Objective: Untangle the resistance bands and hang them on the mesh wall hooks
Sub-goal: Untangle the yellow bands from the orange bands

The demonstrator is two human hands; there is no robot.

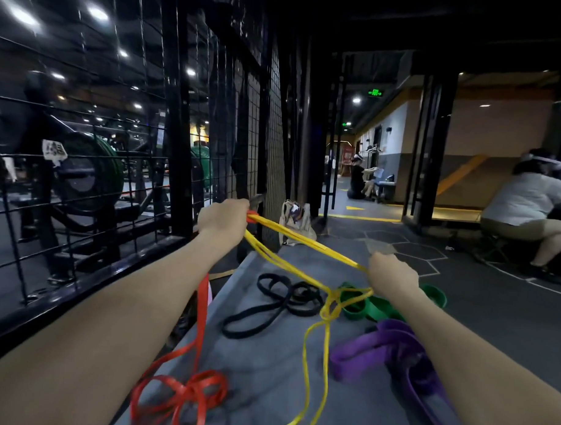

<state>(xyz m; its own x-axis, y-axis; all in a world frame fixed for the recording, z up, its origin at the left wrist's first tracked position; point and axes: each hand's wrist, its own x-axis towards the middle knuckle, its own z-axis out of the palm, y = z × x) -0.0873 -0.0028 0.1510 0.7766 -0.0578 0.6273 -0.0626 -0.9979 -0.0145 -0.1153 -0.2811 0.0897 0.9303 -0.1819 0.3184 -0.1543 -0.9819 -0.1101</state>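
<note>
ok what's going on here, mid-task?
A person is untangling resistance bands beside a mesh wall. The left hand grips the yellow band together with the red band; the right hand pinches the yellow band further along, stretching it. A knot shows in the yellow band below. The black band, green band and purple band lie on the grey mat.

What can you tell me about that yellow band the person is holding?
The yellow band is a thin, flat, rubbery-looking loop. The left hand and right hand each grip it, holding a stretch taut between them. Below the right hand it twists into a knot, then two strands hang down onto the grey mat. The left hand also holds the red band.
</note>
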